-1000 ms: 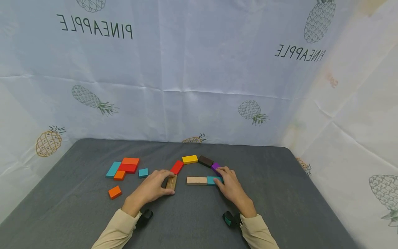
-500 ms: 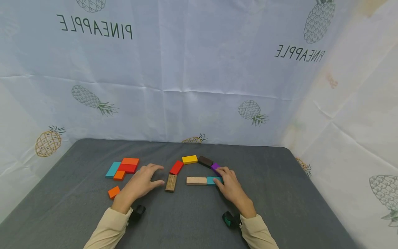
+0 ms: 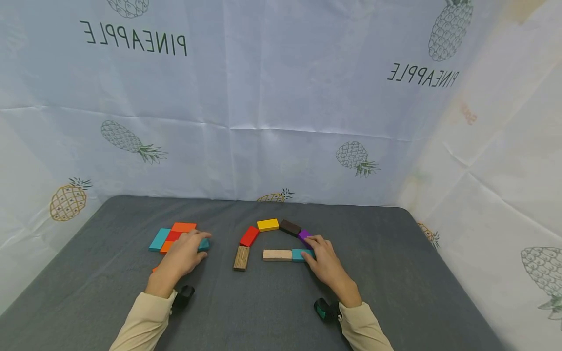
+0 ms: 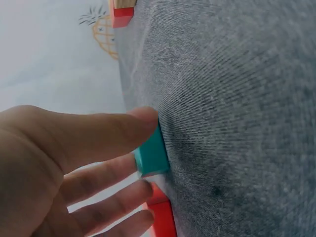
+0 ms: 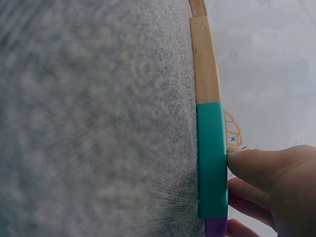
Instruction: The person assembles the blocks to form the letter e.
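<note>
My left hand [image 3: 180, 253] is at a small teal block [image 3: 203, 244], thumb and index finger spread on either side of it. In the left wrist view the thumb tip overlaps the upper end of this teal block [image 4: 153, 153]. My right hand [image 3: 327, 261] rests with its thumb on a longer teal block [image 3: 302, 255] and its index finger at a purple block [image 3: 304, 236]. A pale wooden block [image 3: 277, 255] lies end to end with the longer teal one. A curved row holds a brown wooden block [image 3: 241, 258], a red [image 3: 249, 236], a yellow [image 3: 268, 224] and a dark brown block [image 3: 290, 227].
Left of my left hand lie a teal block [image 3: 159, 239], an orange-red block [image 3: 183, 227] and a red block [image 3: 173, 235], with smaller orange pieces partly hidden by the hand. Behind the grey table [image 3: 395, 292] hangs a white curtain [image 3: 281, 97] printed with pineapples.
My left hand has let go of the brown wooden block and moved left to the small teal block. The right hand has stayed in place.
</note>
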Demonstrator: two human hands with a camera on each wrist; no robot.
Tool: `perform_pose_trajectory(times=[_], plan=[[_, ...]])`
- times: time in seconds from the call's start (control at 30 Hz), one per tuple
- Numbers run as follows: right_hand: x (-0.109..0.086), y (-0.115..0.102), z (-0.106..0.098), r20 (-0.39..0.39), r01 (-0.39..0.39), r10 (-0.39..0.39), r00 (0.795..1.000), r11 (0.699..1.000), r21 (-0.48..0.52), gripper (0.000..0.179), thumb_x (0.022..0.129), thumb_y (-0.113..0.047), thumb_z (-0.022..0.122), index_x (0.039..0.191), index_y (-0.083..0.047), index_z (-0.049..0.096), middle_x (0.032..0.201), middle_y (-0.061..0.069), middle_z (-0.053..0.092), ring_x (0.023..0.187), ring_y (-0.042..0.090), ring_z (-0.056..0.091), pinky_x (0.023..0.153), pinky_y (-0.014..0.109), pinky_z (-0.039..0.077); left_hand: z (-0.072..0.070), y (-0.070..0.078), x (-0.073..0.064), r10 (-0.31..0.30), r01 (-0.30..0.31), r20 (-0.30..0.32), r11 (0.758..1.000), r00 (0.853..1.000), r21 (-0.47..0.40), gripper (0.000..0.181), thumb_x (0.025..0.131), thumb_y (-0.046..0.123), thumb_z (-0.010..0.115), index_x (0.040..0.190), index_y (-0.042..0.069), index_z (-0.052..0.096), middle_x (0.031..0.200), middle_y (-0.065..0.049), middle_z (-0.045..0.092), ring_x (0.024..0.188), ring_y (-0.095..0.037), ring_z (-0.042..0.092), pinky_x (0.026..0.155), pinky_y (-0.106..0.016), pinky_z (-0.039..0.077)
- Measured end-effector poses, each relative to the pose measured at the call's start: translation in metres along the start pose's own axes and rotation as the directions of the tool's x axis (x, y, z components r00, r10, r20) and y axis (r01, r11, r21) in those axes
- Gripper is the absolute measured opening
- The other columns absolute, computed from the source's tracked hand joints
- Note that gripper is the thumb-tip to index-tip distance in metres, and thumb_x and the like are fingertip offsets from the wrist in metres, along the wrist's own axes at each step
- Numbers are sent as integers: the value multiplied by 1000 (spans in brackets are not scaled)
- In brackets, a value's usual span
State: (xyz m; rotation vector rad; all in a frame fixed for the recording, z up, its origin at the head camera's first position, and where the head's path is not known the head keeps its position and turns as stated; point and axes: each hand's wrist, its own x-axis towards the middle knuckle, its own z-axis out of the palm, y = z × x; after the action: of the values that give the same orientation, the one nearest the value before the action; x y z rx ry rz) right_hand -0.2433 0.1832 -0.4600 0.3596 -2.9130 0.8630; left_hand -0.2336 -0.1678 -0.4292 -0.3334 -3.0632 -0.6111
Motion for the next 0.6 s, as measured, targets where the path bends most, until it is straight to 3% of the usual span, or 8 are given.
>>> perform_pose_trajectory(times=[0.23,0.4,0.6], plan=[[0,0,0,1,-1,1,1000,1000,3,43,97,-16,64,134,4,58,138,18,54,129,41,47,106,58,42,0,2,3,41,-39,42,999,998,-35,34,85,-4,72,118,-2,68,118,-21,61,105,-36,60,90,-50,53],[0,0,0,4,-3,3,1000,1000,2,43,97,-16,64,135,4,58,138,18,54,129,41,46,106,58,42,2,4,5,57,-53,53,996,997,-75,32,84,-6,72,116,-2,69,120,-23,63,109,-39,61,90,-51,54],[0,0,0,6,-5,5,1000,1000,5,43,97,-16,64,135,3,57,138,18,54,129,40,46,105,58,42,3,7,7,78,-76,21,994,997,-74,31,84,-4,73,115,-1,70,117,-21,67,108,-37,63,91,-51,54]])
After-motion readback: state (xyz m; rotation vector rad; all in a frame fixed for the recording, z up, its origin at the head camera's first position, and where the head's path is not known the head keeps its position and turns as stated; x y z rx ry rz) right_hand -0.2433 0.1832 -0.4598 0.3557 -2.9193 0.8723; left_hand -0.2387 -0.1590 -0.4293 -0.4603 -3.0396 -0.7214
